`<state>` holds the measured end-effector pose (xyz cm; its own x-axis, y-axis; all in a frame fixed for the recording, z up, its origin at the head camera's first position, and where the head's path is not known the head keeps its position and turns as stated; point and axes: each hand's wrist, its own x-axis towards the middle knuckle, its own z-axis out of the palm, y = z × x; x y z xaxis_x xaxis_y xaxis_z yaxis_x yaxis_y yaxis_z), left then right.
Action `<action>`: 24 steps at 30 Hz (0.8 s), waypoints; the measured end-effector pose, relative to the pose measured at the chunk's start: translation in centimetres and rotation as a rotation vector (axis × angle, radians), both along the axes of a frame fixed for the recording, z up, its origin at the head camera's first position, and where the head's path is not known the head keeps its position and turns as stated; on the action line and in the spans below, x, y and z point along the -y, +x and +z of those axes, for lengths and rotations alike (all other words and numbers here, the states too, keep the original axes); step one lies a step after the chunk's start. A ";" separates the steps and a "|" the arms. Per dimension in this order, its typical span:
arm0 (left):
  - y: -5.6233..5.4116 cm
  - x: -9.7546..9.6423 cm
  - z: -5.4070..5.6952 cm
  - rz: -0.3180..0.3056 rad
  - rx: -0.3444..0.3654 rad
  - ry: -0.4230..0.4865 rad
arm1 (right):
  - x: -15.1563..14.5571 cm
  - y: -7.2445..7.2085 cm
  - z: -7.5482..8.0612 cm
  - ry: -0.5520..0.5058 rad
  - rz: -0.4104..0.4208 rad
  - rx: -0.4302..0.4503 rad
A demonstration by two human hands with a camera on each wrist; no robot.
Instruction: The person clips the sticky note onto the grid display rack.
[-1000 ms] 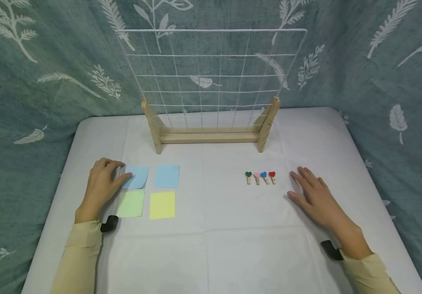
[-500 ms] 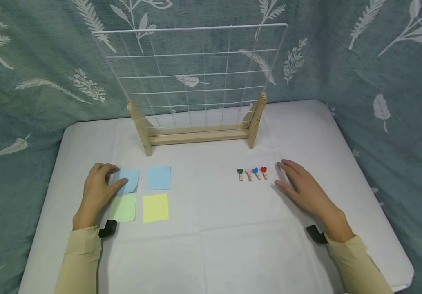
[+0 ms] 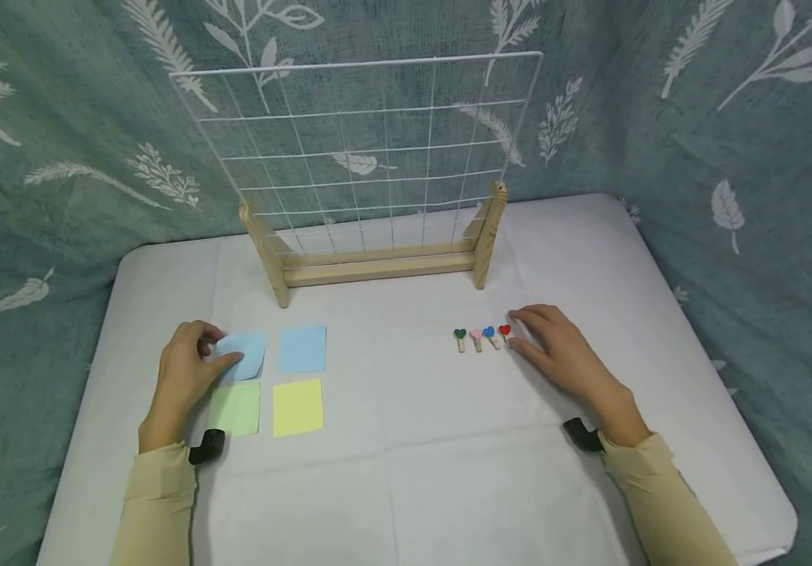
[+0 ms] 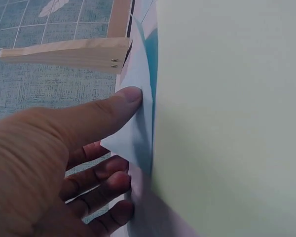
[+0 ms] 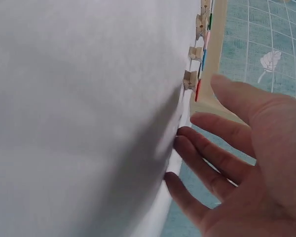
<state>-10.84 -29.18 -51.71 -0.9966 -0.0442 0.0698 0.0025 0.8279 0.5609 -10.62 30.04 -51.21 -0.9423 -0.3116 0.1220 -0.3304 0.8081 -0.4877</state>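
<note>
Four square paper notes are lying in two rows at 8 o'clock on a table covered with plain white cloth, taking the middle of my forward view as the dial's centre. My left hand is grasping one of them, a pale blue square paper note, at its 9 o'clock edge: my thumb is pressing its face, my fingers are curling behind, and the sheet is bending up from the cloth. From that note, a second pale blue note is lying flat at 3 o'clock, a pale green note at 6, and a bright yellow note between 4 and 5.

At 4 o'clock on the dial, four tiny wooden clothespins with heart tops are sitting in a row: green, pink, blue and red. My right hand is hovering just beside the red one, at its 3 o'clock side, its fingers loosely parted and grasping nothing.

Between 11 and 12, a white wire grid panel is standing in a pale wooden base, before a teal curtain with white leaves. Beige sleeves are covering my forearms.
</note>
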 end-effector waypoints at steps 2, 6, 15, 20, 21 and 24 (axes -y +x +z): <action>0.1 0.1 -0.1 0.007 -0.014 0.022 | 0.2 -0.5 -0.1 -0.025 -0.001 -0.003; 0.1 0.2 -0.3 0.012 -0.029 0.067 | 0.4 -1.1 -0.1 -0.067 -0.016 -0.001; 0.1 0.9 -1.1 0.024 -0.012 0.108 | 0.6 -1.1 -0.6 -0.102 -0.037 0.031; 0.2 1.1 -1.6 0.028 -0.045 0.129 | 0.5 -1.3 -1.0 -0.114 -0.050 0.036; 0.2 1.1 -1.7 0.027 -0.051 0.137 | 0.5 -1.3 -1.0 -0.116 -0.055 0.037; 0.5 1.1 -2.0 0.032 -0.071 0.157 | 0.5 -1.3 -1.2 -0.124 -0.054 0.034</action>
<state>-10.34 -30.32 -53.72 -0.9873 -0.0913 0.1300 0.0223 0.7306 0.6824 -11.94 29.55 -52.41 -0.9615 -0.2452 0.1240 -0.2698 0.7570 -0.5952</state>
